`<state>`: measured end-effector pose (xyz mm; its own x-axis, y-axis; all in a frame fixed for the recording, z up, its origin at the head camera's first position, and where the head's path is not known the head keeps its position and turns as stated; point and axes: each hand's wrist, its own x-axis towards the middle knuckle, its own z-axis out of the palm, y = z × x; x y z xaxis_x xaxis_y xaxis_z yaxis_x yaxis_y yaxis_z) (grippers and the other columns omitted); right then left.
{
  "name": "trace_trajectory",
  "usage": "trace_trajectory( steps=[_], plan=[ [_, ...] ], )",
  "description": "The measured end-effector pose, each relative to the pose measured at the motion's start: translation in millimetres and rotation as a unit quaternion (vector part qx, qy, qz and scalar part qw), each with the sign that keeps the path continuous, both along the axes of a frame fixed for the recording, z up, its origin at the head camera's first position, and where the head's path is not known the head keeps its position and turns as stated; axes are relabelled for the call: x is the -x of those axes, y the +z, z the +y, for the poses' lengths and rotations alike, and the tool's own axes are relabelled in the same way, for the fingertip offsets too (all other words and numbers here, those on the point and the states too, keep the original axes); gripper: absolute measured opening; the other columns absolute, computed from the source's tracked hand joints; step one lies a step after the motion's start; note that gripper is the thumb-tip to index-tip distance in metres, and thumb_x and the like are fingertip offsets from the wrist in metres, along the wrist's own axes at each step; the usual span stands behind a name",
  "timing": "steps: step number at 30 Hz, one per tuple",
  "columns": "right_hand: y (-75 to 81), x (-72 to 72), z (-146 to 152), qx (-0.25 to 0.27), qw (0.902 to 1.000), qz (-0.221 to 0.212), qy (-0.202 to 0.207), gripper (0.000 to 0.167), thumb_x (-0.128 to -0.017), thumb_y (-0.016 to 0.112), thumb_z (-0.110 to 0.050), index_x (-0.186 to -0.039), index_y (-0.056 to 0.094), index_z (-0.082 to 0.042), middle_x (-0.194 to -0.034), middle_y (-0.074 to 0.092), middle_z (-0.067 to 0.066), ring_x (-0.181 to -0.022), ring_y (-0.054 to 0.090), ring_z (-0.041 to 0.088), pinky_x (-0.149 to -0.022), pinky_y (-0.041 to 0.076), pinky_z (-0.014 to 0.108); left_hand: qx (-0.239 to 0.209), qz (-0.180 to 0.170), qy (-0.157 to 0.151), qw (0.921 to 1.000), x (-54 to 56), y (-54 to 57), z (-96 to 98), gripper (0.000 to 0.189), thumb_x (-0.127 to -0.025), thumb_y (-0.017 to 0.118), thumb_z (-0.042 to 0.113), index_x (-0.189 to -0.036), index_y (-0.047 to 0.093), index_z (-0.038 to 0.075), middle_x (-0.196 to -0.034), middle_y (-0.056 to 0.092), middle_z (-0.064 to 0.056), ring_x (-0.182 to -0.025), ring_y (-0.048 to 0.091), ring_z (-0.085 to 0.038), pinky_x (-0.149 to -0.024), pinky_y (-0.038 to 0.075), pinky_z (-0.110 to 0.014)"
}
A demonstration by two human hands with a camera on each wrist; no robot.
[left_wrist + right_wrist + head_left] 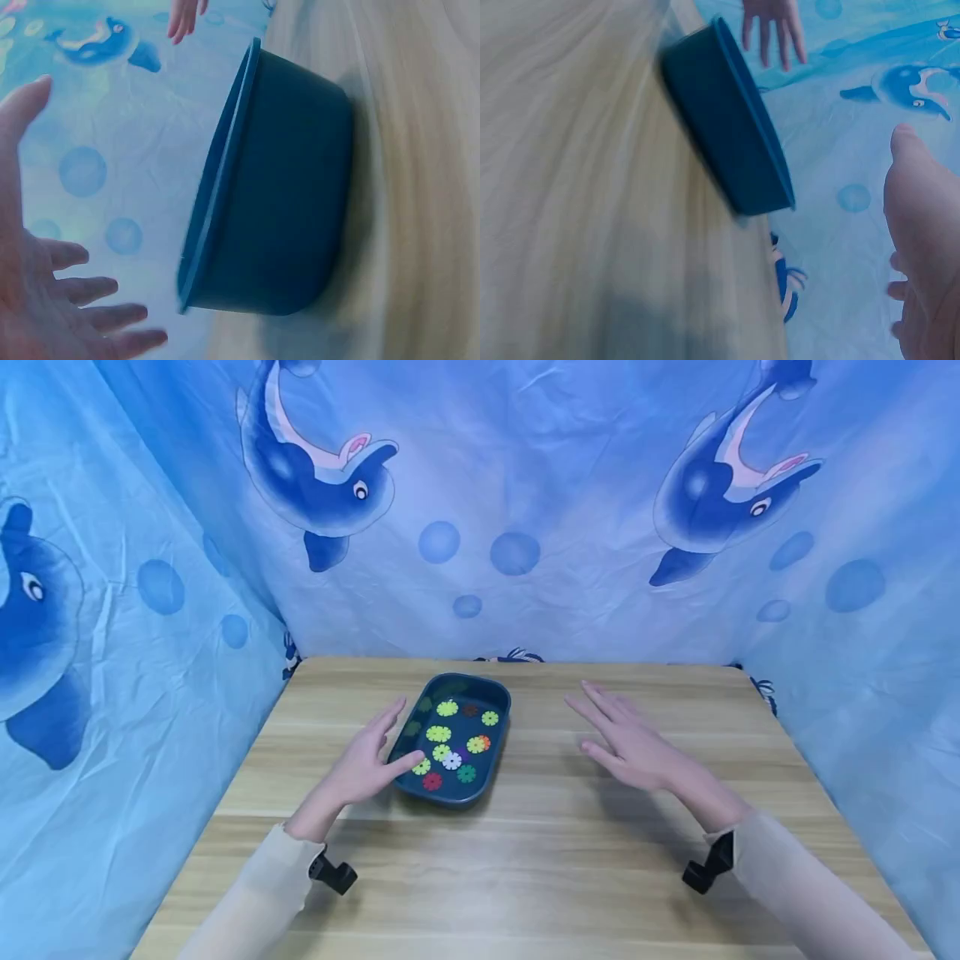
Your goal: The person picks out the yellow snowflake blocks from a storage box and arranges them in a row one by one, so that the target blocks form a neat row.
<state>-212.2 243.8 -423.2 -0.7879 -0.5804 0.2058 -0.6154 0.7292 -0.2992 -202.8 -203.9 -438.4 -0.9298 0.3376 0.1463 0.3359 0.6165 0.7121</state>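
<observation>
A dark blue-green plastic basin (491, 777) stands on the wooden table, a little left of the middle. Flat notched discs lie inside it, several yellow-green (447, 708), plus a white one (452, 761), a red one (432, 782) and a green one (467, 773). My left hand (363, 764) hovers by the basin's left side, fingers spread, its thumb overlapping the near left rim in the head view. To the right of the basin my right hand (633, 743) is held above the table with fingers extended. Neither hand holds anything.
The wooden table (480, 877) reaches back to a blue curtain (585, 593) printed with dolphins and bubbles, which also hangs at both sides. Each wrist wears a small black camera mount, one at the left cuff (333, 870) and one at the right cuff (708, 862).
</observation>
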Motion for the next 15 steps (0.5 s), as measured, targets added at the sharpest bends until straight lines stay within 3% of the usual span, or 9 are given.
trace_trajectory(
  steps=[5,11,15],
  plan=[
    [12.5,24.8,-31,0.0,0.9996,-0.026,0.014,0.065,-0.112,0.051,-0.037,-0.17,0.028,-0.018,-0.177,0.019,0.019,-0.16,0.028,0.047,-0.128,0.028,0.068,-0.101,-0.041,-0.002,0.994,3.3,-20.2,-5.5,0.085,-0.104,0.07,0.028,-0.17,0.02,0.006,-0.175,0.025,-0.022,-0.157,0.034,-0.05,-0.123,0.036,-0.063],
    [11.0,58.3,-82,0.005,0.9978,-0.056,0.035,0.059,-0.114,0.044,-0.045,-0.163,0.043,-0.012,-0.167,0.044,0.017,-0.155,0.042,0.039,-0.127,0.037,0.059,-0.136,-0.05,0.028,0.9891,2.8,-35.9,-4.6,0.083,-0.103,0.072,0.024,-0.169,0.025,0.005,-0.175,0.026,-0.023,-0.156,0.035,-0.051,-0.124,0.034,-0.064],
    [10.4,77.4,-110,0.002,0.9971,-0.064,0.042,0.051,-0.113,0.051,-0.04,-0.151,0.058,-0.007,-0.155,0.059,0.016,-0.144,0.056,0.034,-0.12,0.047,0.052,-0.121,-0.044,0.029,0.9913,5.8,-43.5,1.1,0.096,-0.094,0.083,0.027,-0.169,0.026,0.009,-0.176,0.027,-0.019,-0.154,0.038,-0.051,-0.121,0.039,-0.065]
  ],
)
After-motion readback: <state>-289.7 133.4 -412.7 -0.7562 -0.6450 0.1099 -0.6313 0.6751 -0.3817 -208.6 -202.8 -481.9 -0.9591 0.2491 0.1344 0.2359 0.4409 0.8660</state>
